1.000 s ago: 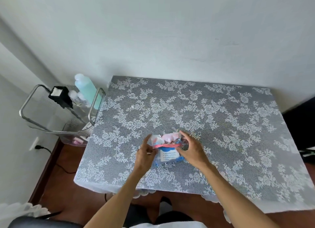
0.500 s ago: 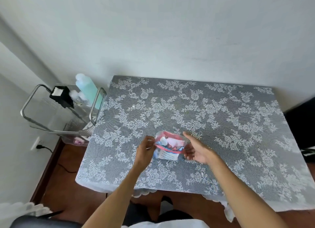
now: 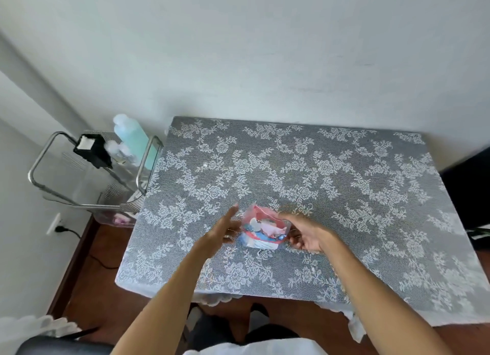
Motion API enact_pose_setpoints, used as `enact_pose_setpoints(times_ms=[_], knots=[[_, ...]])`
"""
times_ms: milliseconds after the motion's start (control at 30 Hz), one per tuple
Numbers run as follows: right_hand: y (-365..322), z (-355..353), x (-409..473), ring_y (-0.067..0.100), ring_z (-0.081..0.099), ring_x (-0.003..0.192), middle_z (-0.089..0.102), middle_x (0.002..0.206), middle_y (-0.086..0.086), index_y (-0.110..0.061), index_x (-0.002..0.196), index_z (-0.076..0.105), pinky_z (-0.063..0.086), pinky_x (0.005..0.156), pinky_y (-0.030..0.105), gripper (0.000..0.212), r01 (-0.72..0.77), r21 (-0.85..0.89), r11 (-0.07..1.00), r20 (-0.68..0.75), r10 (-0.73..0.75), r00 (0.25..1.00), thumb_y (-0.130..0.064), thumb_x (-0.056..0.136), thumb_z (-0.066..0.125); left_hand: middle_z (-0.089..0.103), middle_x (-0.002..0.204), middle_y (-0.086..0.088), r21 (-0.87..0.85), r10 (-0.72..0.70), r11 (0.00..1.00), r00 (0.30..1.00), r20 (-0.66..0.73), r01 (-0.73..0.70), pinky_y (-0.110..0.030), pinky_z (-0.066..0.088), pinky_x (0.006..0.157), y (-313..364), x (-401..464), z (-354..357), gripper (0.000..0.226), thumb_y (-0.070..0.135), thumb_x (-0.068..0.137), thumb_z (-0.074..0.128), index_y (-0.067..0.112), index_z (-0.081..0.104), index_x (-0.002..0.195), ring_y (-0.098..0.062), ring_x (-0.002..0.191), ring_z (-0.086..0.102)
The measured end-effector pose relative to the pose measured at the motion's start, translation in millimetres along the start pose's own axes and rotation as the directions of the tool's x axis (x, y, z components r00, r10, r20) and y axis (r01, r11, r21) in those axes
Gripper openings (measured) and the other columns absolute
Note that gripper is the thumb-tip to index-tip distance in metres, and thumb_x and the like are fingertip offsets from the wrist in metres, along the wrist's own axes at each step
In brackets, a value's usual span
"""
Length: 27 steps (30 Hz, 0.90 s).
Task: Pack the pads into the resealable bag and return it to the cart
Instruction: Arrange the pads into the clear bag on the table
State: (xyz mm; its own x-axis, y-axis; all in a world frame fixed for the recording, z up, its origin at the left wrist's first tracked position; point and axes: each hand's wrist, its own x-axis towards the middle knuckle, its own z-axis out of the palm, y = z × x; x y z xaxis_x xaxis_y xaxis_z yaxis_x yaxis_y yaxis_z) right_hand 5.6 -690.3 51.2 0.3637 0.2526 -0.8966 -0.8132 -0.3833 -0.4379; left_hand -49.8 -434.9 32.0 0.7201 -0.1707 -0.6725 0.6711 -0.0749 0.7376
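Note:
A small clear resealable bag [image 3: 265, 230] with a red zip strip and blue print stands on the lace-covered table [image 3: 331, 185], its mouth gaping. Pink and white pads [image 3: 267, 226] show inside it. My right hand [image 3: 305, 234] holds the bag's right edge, thumb on top and fingers curled below. My left hand [image 3: 221, 231] lies just left of the bag with its fingers stretched out and grips nothing. Whether it touches the bag I cannot tell. The metal cart [image 3: 87, 174] stands off the table's left edge.
On the cart's top shelf are a teal bottle [image 3: 135, 140] and a black box [image 3: 92, 150]. A lower tray holds something pink [image 3: 119, 218]. A wall socket with a black plug [image 3: 59, 227] sits low on the left wall. A dark object [image 3: 469, 190] stands right of the table.
My left hand let go of the bag's left edge and opened its fingers. The bag's mouth spread wider and tipped toward me, while my right hand kept hold of its right side.

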Motion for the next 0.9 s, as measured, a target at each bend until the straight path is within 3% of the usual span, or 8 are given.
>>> enact_pose_setpoints(times_ms=[133, 267, 400, 533, 633, 767, 900], knots=[[2, 0, 1, 0.009, 0.041, 0.046, 0.065, 0.067, 0.005, 0.002, 0.108, 0.066, 0.035, 0.040, 0.018, 0.085, 0.009, -0.046, 0.999, 0.015, -0.008, 1.000, -0.065, 0.057, 0.077, 0.056, 0.084, -0.005, -0.084, -0.059, 0.994, 0.988, 0.143, 0.072, -0.028, 0.041, 0.066, 3, 2, -3, 0.057, 0.059, 0.089, 0.050, 0.005, 0.063, 0.102, -0.015, 0.070, 0.047], [3, -2, 1, 0.007, 0.041, 0.046, 0.063, 0.063, 0.001, 0.003, 0.109, 0.066, 0.035, 0.040, 0.018, 0.088, 0.002, -0.010, 1.000, 0.067, -0.001, 0.998, -0.065, 0.055, 0.078, 0.059, 0.087, -0.007, -0.232, -0.083, 0.965, 0.985, 0.152, 0.118, -0.024, 0.045, 0.057, 6, -1, -6, 0.042, 0.044, 0.089, 0.063, 0.004, 0.062, 0.102, -0.014, 0.067, 0.053], [7, -7, 1, 0.008, 0.041, 0.049, 0.063, 0.066, 0.000, 0.004, 0.110, 0.064, 0.037, 0.044, 0.019, 0.090, -0.008, 0.003, 1.000, 0.163, 0.008, 0.987, -0.067, 0.057, 0.080, 0.059, 0.083, -0.007, -0.312, -0.097, 0.938, 0.980, 0.176, 0.149, -0.018, 0.045, 0.043, 11, -7, -8, 0.037, 0.034, 0.089, 0.064, 0.000, 0.058, 0.102, -0.012, 0.059, 0.050], [12, -6, 2, 0.009, 0.038, 0.056, 0.056, 0.077, 0.002, 0.008, 0.127, 0.054, 0.033, 0.052, 0.022, 0.099, 0.030, -0.021, 0.999, 0.215, -0.025, 0.976, -0.068, 0.067, 0.074, 0.057, 0.079, -0.005, -0.329, -0.139, 0.929, 0.983, 0.121, 0.171, -0.015, 0.037, 0.036, 14, -9, -7, 0.029, 0.027, 0.092, 0.063, 0.000, 0.059, 0.102, -0.009, 0.051, 0.046], [13, -4, 1, 0.008, 0.040, 0.057, 0.058, 0.083, 0.004, 0.003, 0.128, 0.054, 0.035, 0.053, 0.022, 0.104, 0.077, -0.013, 0.997, 0.249, -0.071, 0.966, -0.067, 0.057, 0.081, 0.057, 0.080, -0.006, -0.263, -0.143, 0.950, 0.984, 0.102, 0.166, -0.016, 0.034, 0.037, 14, -11, -6, 0.026, 0.026, 0.092, 0.062, 0.001, 0.061, 0.094, -0.009, 0.052, 0.045], [14, -4, 0, 0.009, 0.044, 0.058, 0.061, 0.089, 0.009, 0.005, 0.123, 0.058, 0.036, 0.053, 0.022, 0.078, 0.117, 0.020, 0.993, 0.203, -0.119, 0.972, -0.051, 0.072, 0.079, 0.063, 0.082, -0.004, -0.203, -0.065, 0.976, 0.995, 0.079, 0.080, -0.018, 0.042, 0.047, 12, -13, -7, 0.030, 0.026, 0.094, 0.058, -0.002, 0.064, 0.102, -0.011, 0.062, 0.051], [12, -1, 0, 0.011, 0.048, 0.056, 0.067, 0.084, 0.009, -0.009, 0.114, 0.067, 0.036, 0.051, 0.025, 0.058, 0.166, 0.043, 0.985, 0.074, -0.169, 0.983, -0.054, 0.077, 0.073, 0.063, 0.089, -0.007, -0.234, 0.009, 0.972, 1.000, 0.026, -0.003, -0.021, 0.045, 0.047, 9, -13, -7, 0.027, 0.021, 0.096, 0.055, 0.008, 0.058, 0.120, -0.012, 0.062, 0.054]])
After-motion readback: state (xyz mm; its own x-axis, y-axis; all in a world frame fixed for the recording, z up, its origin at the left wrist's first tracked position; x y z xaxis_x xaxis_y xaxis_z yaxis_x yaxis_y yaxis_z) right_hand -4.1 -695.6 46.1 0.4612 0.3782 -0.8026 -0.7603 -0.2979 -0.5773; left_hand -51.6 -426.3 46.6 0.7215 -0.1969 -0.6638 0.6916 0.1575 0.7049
